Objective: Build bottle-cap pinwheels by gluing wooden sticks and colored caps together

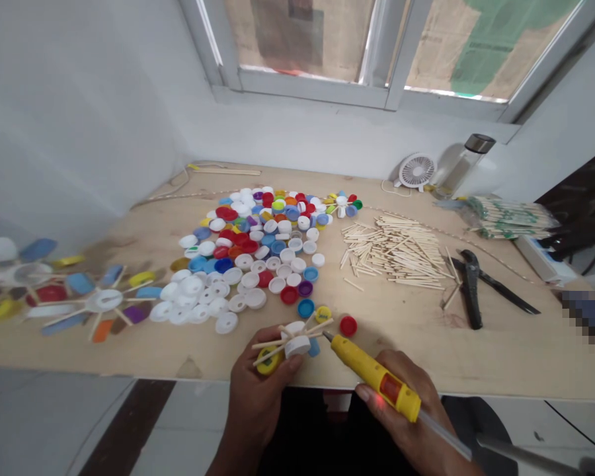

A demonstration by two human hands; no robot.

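Right hand (pixel 406 433) and left hand (pixel 258 390) over plywood bench (pixel 500 357), window (pixel 307 39) beyond.

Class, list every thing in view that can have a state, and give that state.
Left hand, gripping a bottle-cap and stick assembly
Right hand, holding a yellow glue gun
Glue gun, tip near the assembly, red light lit
Glue stick, loaded in the gun
Pliers, lying on the table
Glass bottle, upright, capped

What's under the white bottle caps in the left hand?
Wooden craft sticks fan out around the white bottle caps, and a yellow cap sits below them, against the left hand. The caps cover the point where the sticks meet, so that cannot be seen.
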